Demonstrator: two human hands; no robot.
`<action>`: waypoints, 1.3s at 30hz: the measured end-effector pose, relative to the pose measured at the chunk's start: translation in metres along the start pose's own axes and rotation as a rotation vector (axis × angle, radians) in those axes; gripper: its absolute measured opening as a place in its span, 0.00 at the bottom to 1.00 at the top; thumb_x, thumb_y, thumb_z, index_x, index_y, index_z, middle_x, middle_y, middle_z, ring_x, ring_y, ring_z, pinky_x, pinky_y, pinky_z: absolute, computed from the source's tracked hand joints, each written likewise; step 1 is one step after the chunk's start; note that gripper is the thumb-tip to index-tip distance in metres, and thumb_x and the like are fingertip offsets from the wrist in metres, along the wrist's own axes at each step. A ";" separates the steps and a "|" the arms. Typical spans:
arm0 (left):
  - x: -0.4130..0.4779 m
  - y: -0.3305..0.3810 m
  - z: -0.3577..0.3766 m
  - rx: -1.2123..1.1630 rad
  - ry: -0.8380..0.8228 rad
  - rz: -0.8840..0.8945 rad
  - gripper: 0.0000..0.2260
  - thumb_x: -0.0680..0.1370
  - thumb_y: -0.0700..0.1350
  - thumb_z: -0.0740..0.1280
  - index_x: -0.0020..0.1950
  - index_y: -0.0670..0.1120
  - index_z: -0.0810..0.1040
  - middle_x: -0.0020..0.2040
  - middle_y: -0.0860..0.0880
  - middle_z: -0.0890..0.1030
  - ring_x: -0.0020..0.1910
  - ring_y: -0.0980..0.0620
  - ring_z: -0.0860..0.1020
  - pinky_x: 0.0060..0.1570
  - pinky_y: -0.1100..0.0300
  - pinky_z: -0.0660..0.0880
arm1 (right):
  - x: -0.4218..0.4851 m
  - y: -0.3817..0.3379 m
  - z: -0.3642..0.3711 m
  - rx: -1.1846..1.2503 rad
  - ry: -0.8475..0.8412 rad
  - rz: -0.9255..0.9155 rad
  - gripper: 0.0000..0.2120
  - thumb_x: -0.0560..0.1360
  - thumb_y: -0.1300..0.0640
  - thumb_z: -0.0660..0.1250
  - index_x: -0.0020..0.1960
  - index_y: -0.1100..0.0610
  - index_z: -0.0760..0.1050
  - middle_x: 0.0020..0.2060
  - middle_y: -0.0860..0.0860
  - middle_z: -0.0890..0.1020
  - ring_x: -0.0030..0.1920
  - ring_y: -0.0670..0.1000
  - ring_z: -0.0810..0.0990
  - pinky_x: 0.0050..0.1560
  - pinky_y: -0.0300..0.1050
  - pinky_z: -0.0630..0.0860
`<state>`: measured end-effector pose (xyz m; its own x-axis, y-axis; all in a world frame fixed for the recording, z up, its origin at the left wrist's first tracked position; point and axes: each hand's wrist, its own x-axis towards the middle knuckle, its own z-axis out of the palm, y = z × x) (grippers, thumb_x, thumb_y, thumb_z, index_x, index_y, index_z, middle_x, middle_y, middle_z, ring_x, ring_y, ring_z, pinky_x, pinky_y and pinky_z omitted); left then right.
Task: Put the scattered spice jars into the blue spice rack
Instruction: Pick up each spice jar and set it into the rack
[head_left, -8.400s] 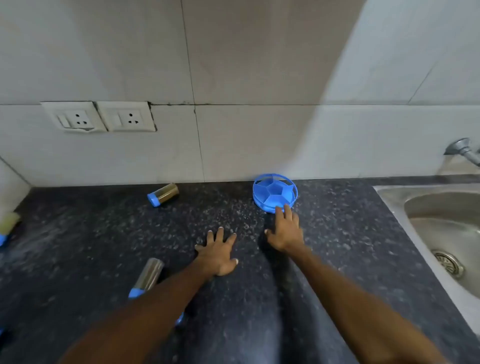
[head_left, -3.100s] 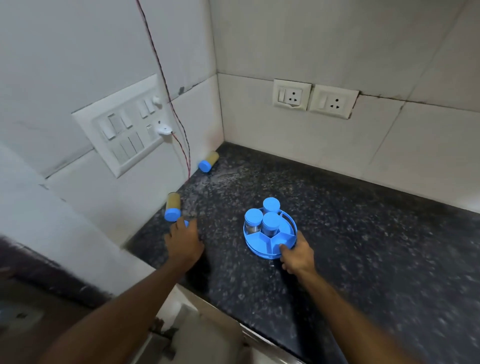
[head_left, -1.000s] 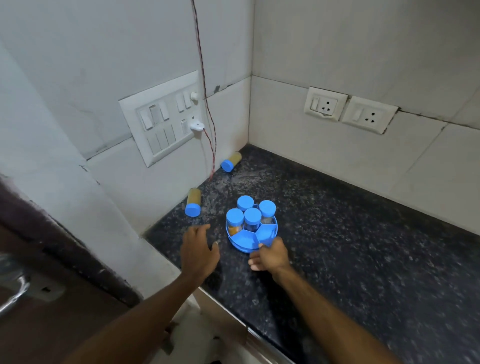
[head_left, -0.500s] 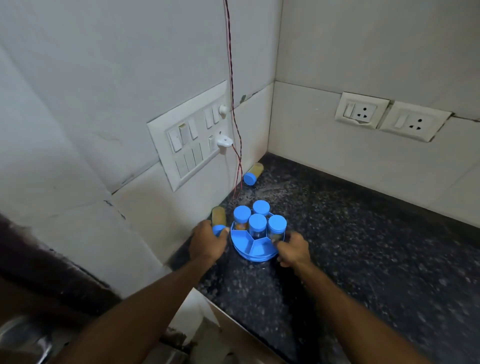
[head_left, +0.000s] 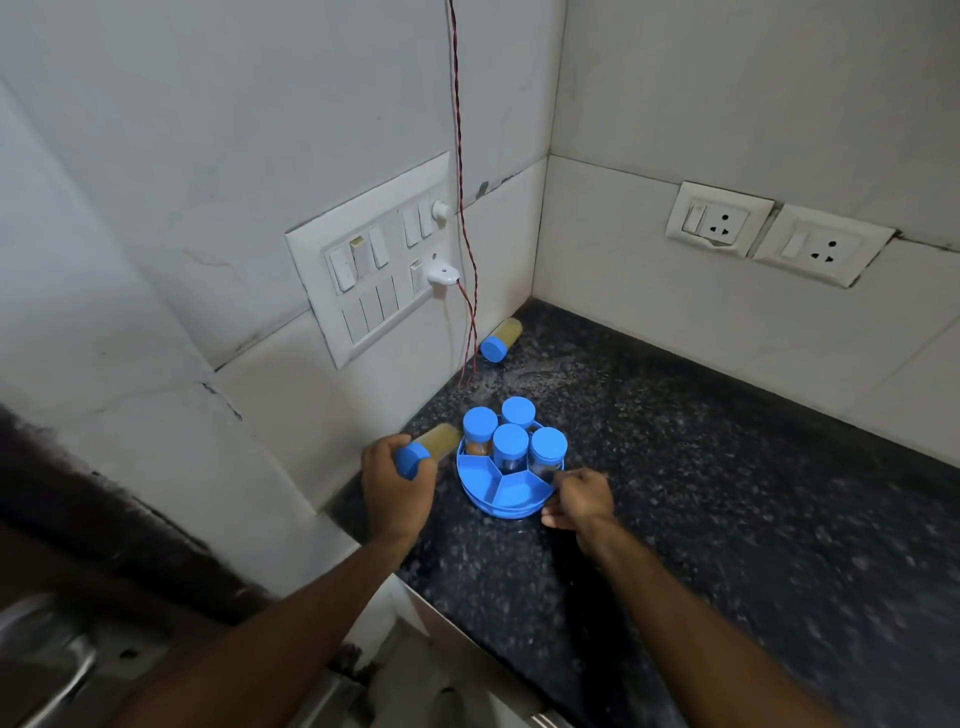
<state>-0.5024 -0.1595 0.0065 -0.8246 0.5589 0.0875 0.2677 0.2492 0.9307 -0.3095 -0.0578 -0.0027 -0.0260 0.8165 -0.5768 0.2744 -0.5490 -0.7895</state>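
Note:
The round blue spice rack (head_left: 506, 496) stands on the dark speckled counter (head_left: 701, 483) near the left wall. Several blue-capped jars (head_left: 510, 441) stand upright in its far compartments; the two near compartments hold nothing. My left hand (head_left: 397, 491) grips a yellow-filled jar (head_left: 423, 453) with a blue cap, held on its side just left of the rack. My right hand (head_left: 579, 499) holds the rack's right front rim. Another yellow jar (head_left: 500, 340) lies on its side in the far corner by the wall.
A white switch panel (head_left: 374, 260) with a plug and a red-black wire (head_left: 465, 218) is on the left wall above the counter. Two sockets (head_left: 769, 234) sit on the back wall. The counter's front edge (head_left: 415, 587) is close below my left hand.
My left hand has closed on the yellow jar by the left wall and lifted it beside the rack. My right hand stays on the rack's rim.

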 end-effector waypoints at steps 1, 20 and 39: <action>-0.006 0.002 -0.004 -0.058 0.018 0.038 0.14 0.68 0.35 0.70 0.52 0.45 0.76 0.51 0.46 0.76 0.47 0.47 0.78 0.50 0.52 0.78 | -0.001 0.000 0.000 0.017 -0.009 0.008 0.06 0.79 0.60 0.62 0.45 0.61 0.74 0.33 0.59 0.81 0.31 0.53 0.80 0.31 0.48 0.82; -0.045 0.027 0.041 0.165 -0.396 0.209 0.28 0.73 0.45 0.74 0.72 0.49 0.69 0.66 0.50 0.74 0.59 0.55 0.76 0.59 0.54 0.77 | -0.012 0.012 -0.036 0.376 -0.072 0.108 0.10 0.79 0.66 0.62 0.55 0.73 0.76 0.35 0.63 0.82 0.33 0.57 0.83 0.25 0.43 0.81; 0.096 0.064 0.161 0.446 -0.489 0.336 0.23 0.75 0.40 0.68 0.70 0.45 0.71 0.69 0.44 0.72 0.69 0.44 0.70 0.69 0.50 0.68 | 0.076 -0.049 -0.067 0.151 0.110 0.147 0.11 0.74 0.61 0.61 0.39 0.66 0.79 0.27 0.59 0.82 0.20 0.53 0.78 0.20 0.37 0.70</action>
<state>-0.4839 0.0377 0.0171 -0.3742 0.9242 0.0766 0.7292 0.2422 0.6400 -0.2604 0.0435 0.0063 0.1108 0.7357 -0.6682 0.1202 -0.6773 -0.7258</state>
